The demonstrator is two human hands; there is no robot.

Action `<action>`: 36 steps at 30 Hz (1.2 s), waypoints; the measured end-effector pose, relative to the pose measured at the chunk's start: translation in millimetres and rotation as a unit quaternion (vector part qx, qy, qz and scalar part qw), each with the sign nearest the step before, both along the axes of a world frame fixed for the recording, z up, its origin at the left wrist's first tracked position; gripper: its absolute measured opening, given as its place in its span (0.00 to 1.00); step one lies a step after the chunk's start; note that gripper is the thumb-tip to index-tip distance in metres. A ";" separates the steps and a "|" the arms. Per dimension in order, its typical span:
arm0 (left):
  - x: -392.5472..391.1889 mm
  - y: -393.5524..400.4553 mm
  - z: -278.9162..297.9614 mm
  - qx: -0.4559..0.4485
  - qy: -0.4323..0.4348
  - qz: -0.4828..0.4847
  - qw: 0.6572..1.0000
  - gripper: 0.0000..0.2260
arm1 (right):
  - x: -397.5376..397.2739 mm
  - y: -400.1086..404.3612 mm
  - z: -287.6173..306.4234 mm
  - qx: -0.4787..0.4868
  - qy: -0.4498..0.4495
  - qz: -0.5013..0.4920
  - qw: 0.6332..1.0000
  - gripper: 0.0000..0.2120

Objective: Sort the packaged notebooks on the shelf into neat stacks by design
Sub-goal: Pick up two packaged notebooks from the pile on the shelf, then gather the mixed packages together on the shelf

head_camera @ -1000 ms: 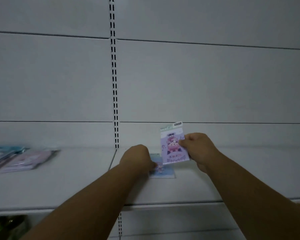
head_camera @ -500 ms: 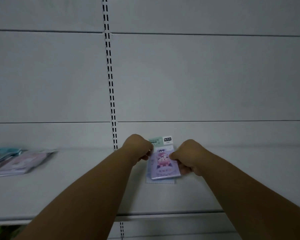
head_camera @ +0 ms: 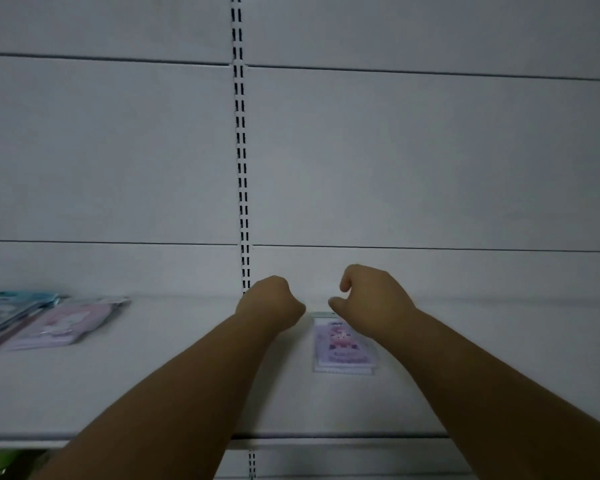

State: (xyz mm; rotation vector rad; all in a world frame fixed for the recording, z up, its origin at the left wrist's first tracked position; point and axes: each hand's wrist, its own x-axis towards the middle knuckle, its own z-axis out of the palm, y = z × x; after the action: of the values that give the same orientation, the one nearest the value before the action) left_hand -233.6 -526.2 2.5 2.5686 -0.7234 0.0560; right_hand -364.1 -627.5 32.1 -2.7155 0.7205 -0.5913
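Observation:
A purple packaged notebook with a cartoon figure lies flat on the white shelf, on top of another packet whose edge shows beneath it. My right hand hovers just above its far end, fingers curled and slightly apart, holding nothing. My left hand is to the left of the stack, fingers closed in a loose fist, with nothing visible in it. At the far left of the shelf lie a pink packaged notebook and blue ones, overlapping untidily.
A slotted upright runs down the white back panel behind my hands. The shelf's front edge crosses the bottom of the view. Something green shows below the shelf at lower left.
My right hand laid the purple notebook down on the packet on the shelf, both hands squared it, and both have now let go and lifted off it.

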 end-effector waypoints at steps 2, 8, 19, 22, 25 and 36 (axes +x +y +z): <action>-1.1 26.8 2.6 0.000 -0.021 0.010 1.000 0.11 | 13.5 24.8 9.7 -0.022 -0.038 0.048 0.998 0.17; 13.8 148.7 1.4 0.011 -0.099 0.062 0.993 0.14 | 68.2 138.6 34.3 -0.057 -0.070 0.159 0.983 0.21; 136.4 383.7 -17.7 0.074 -0.193 0.158 0.965 0.16 | 184.3 328.2 34.5 -0.067 -0.041 0.180 0.980 0.20; 165.3 409.4 -17.0 0.118 -0.158 0.192 0.961 0.25 | 205.1 351.9 29.5 -0.061 -0.035 0.161 0.984 0.20; 183.4 412.1 -17.0 0.128 -0.096 0.188 0.969 0.34 | 215.9 362.0 23.6 -0.064 -0.019 0.139 0.988 0.21; 205.8 416.1 17.5 -0.118 0.048 0.206 0.970 0.20 | 234.3 359.0 18.1 -0.057 0.002 0.089 0.994 0.20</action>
State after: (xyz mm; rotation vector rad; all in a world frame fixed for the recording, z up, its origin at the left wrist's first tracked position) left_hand -27.7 -110.1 20.0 2.4278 -0.1280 0.1415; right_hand -129.8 -268.5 50.1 -2.8476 0.4518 -0.6012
